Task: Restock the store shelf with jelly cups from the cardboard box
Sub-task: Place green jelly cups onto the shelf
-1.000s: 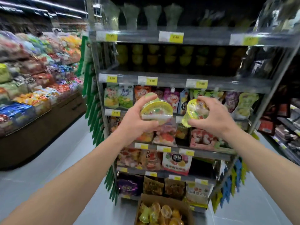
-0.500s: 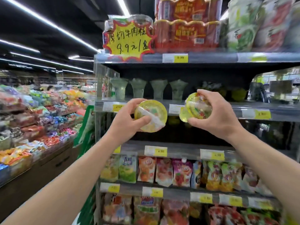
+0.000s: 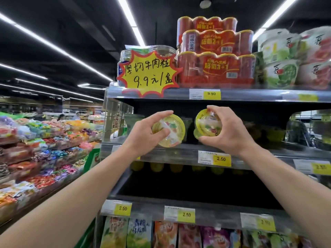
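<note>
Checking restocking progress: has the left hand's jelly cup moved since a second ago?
Yes. The jelly cup in the left hand has risen from the snack-pouch shelves to the shelf two levels higher.

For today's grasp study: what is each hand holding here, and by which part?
Left hand grips a jelly cup by its rim and side; right hand grips a second jelly cup around its rim.
</note>
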Demonstrator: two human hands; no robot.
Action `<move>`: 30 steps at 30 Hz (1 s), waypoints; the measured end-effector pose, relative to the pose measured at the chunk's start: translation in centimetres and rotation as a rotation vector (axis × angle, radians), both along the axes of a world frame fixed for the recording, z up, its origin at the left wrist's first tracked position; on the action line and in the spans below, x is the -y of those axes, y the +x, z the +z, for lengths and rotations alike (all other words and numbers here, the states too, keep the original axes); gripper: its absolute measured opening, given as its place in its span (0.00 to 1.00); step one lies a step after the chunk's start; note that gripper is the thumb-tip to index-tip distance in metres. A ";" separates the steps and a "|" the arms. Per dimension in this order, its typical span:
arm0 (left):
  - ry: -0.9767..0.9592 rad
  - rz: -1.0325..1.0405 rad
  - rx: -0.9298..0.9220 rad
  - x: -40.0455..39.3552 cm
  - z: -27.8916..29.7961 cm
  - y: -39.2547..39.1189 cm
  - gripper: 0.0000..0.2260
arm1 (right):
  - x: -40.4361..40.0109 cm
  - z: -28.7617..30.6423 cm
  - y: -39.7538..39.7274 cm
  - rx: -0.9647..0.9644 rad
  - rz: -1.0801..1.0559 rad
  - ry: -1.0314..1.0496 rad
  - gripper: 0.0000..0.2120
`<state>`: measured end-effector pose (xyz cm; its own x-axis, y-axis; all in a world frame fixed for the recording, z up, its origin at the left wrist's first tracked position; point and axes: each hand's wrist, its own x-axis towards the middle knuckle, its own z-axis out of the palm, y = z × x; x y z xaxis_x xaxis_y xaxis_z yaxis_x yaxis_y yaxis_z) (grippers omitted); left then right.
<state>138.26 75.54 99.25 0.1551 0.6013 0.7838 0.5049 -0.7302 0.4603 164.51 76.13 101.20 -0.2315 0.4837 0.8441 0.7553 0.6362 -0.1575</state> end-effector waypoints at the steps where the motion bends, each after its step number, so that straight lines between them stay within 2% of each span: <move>1: -0.010 0.017 0.026 -0.5 0.1 0.0 0.22 | -0.3 0.3 -0.1 0.019 0.003 -0.018 0.45; 3: -0.086 0.007 0.140 -1.5 0.6 0.1 0.21 | -1.0 0.6 0.0 0.040 0.012 -0.056 0.45; 6: -0.385 -0.136 0.406 -2.5 1.5 0.3 0.25 | -1.9 1.0 -0.1 0.025 0.022 -0.130 0.43; 11: -0.607 -0.246 0.429 -3.5 3.4 0.7 0.30 | -3.7 1.9 -0.9 -0.051 0.034 -0.268 0.37; 15: -0.607 -0.160 0.373 -4.2 4.6 1.2 0.26 | -4.8 2.6 -1.7 -0.145 0.059 -0.328 0.35; 18: -0.611 -0.078 0.412 -5.2 5.0 1.3 0.20 | -5.6 2.8 -2.2 -0.186 0.062 -0.345 0.31; 21: -0.623 -0.020 0.456 -6.2 4.6 1.1 0.22 | -6.4 2.4 -2.2 -0.209 0.089 -0.383 0.27; 25: -0.609 0.015 0.415 -6.3 3.6 0.9 0.28 | -6.8 2.0 -2.1 -0.209 0.111 -0.382 0.25; 30: -0.504 0.202 0.155 -5.2 3.8 0.9 0.30 | -6.3 2.2 -1.7 -0.060 0.078 -0.345 0.26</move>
<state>139.17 80.70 103.08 -0.0959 0.9132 0.3960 0.5108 -0.2964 0.8070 162.80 82.41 103.43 -0.2341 0.7255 0.6472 0.6891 0.5934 -0.4159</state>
